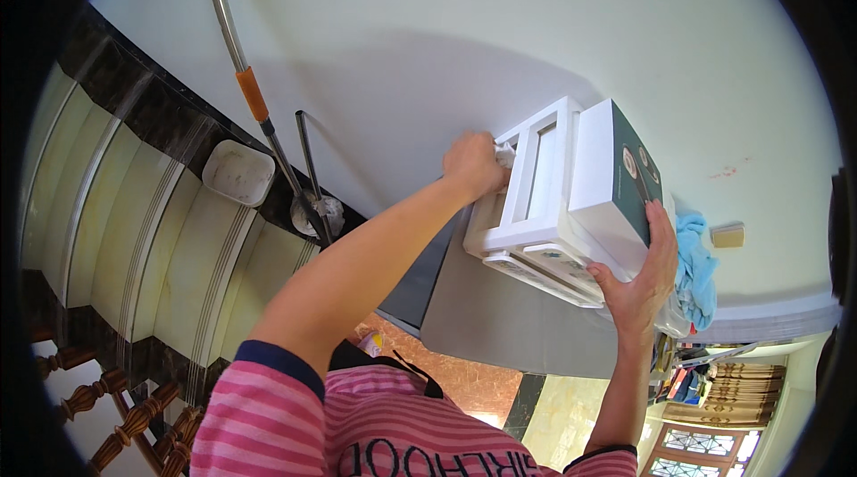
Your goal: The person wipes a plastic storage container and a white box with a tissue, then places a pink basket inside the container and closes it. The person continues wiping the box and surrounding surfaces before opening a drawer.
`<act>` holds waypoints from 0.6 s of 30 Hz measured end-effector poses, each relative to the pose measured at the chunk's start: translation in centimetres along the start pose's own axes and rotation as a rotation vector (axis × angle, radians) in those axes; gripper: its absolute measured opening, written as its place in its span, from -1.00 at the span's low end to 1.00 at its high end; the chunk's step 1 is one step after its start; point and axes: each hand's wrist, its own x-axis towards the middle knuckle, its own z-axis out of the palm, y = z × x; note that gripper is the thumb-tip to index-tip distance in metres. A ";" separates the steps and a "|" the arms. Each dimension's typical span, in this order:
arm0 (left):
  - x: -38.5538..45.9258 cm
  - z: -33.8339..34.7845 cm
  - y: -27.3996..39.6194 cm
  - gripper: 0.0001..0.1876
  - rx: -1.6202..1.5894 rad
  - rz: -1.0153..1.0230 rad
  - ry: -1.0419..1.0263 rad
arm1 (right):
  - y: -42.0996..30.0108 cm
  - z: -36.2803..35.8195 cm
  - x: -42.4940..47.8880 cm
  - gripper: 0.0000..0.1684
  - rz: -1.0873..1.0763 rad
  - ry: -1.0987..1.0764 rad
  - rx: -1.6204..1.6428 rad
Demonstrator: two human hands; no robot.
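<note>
A small white plastic drawer unit rests on a grey surface against the wall. My left hand is at the unit's far left side, pressing a crumpled white cloth or tissue against its frame; some fingertips are hidden. On top of the unit lies a white and dark green box with pictures on its lid. My right hand spans the box's near right corner, fingers on the green lid and thumb at the front by the drawer fronts.
Light blue cloth lies right of the box. A switch plate is on the wall. To the left, stairs descend beside wooden balusters. A mop with an orange grip leans near a white basin.
</note>
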 end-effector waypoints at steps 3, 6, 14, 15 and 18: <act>-2.2 -1.0 0.0 -0.43 -0.007 -0.001 -0.144 | 0.1 -0.1 -0.2 0.15 0.010 0.000 0.002; -4.9 -1.3 -1.5 -0.41 -0.005 0.047 -0.187 | 0.1 -0.1 0.0 0.14 0.002 0.007 0.008; -3.9 -3.3 -1.5 -0.59 0.082 0.202 -0.049 | 0.3 0.0 -0.2 0.12 0.013 -0.003 0.011; -2.5 -3.2 -3.1 -0.61 0.113 0.257 0.098 | 0.0 -0.1 0.1 0.12 -0.007 -0.005 0.005; -0.4 -2.9 -3.7 -0.64 -0.247 0.121 0.195 | 0.2 -0.2 0.2 0.12 -0.030 -0.011 -0.021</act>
